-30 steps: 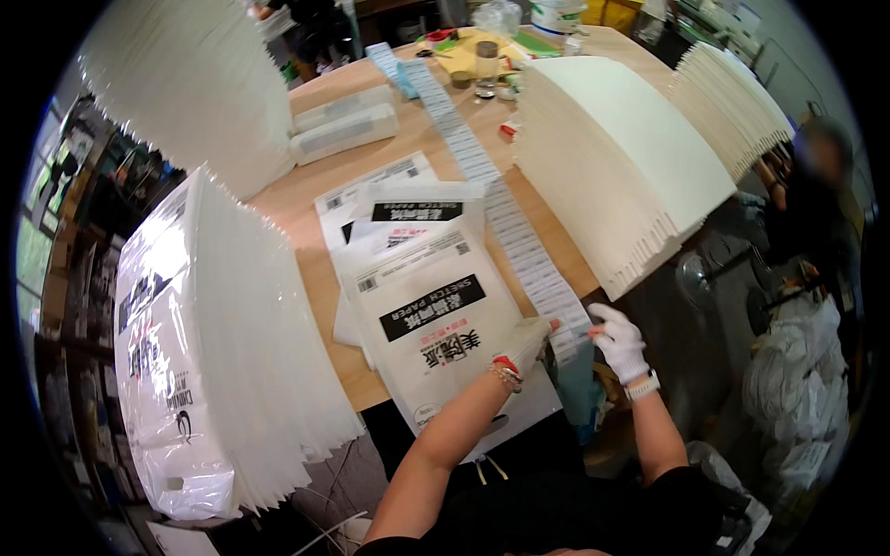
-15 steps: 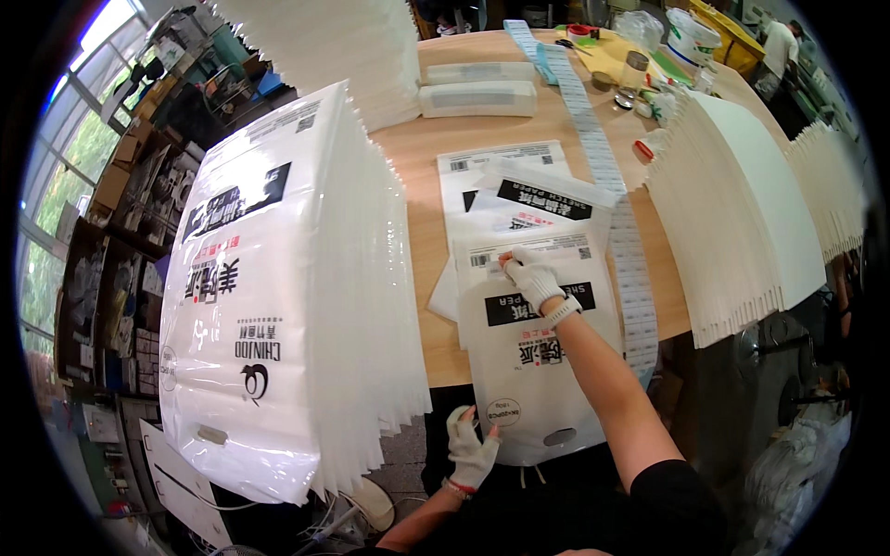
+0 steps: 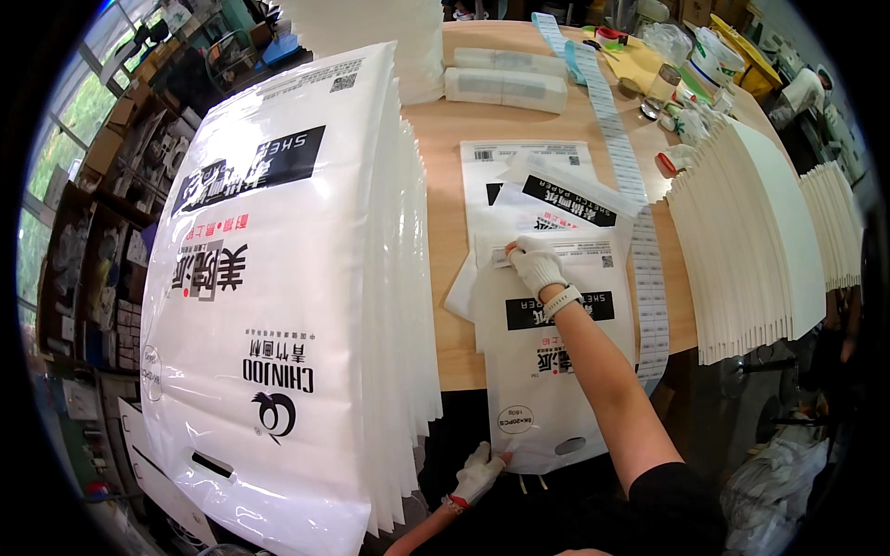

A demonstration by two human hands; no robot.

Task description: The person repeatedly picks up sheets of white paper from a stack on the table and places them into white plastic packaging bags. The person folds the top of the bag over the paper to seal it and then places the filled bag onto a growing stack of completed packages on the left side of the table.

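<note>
In front of me a translucent plastic sketch-paper bag (image 3: 556,380) lies flat, its lower end with the oval handle hole overhanging the table's near edge. My right hand (image 3: 538,267), in a white knit glove with bare fingertips, rests on the bag's upper left part. Its fingers are curled and pressed together over a small printed patch; whether anything is between them is hidden. At the bag's lower left corner my left hand (image 3: 477,474), gloved alike, holds the edge between thumb and fingers. More printed bags (image 3: 528,157) lie beneath and beyond.
At left stands a tall stack of filled bags (image 3: 278,213). A long strip of labels (image 3: 612,130) runs down the table (image 3: 454,347). Fanned white paper stacks (image 3: 742,241) stand at right. Two wrapped bundles (image 3: 505,90), a glass jar (image 3: 660,88) and a white bucket (image 3: 714,57) are farther back.
My left hand has moved in to the bag's lower left corner, its fingers now closer together. My right hand stays near the bag's upper left. The whole view has shifted slightly.
</note>
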